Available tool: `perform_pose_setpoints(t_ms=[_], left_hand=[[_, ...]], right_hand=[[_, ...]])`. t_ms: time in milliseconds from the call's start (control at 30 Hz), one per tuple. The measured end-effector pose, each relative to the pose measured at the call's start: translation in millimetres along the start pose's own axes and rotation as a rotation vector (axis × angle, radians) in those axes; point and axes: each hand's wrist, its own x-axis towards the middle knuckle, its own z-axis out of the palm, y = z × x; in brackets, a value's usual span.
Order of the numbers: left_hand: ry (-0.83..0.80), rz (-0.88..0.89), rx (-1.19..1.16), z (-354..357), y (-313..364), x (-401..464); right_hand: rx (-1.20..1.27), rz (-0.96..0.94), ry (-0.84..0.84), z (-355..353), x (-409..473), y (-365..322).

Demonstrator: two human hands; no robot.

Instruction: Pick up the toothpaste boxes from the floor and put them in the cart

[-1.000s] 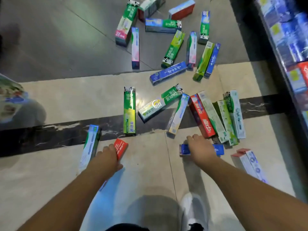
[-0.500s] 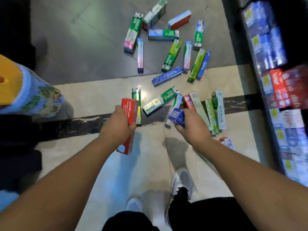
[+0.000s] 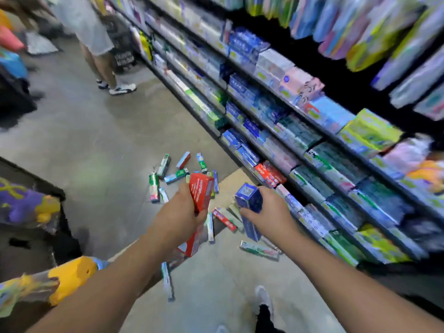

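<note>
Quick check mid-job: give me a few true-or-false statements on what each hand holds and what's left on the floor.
1. The left hand grips a red box. True.
2. The right hand is empty. False: it grips a blue box.
3. Boxes still lie on the floor. True: many, such as a green box.
4. Both held boxes rest in a cart. False: both are held up over the floor.
5. The shelves stand on the person's left. False: on the right.

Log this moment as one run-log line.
left hand: holds red box | right hand: holds blue box | floor: many boxes left | cart: not identifiable
</note>
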Motion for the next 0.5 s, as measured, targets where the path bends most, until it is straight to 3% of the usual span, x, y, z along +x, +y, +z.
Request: perform_pose_setpoints(t_ms=[233,500], left_hand=[[-0.012,0.495,0.055,9,215,-46],[-0.379,0.959,0.045,177,465,-208]], right_hand=[[0.031,0.224,0.345,-176,-126,58],[0.187,0.635,0.726,-326,-383,219]])
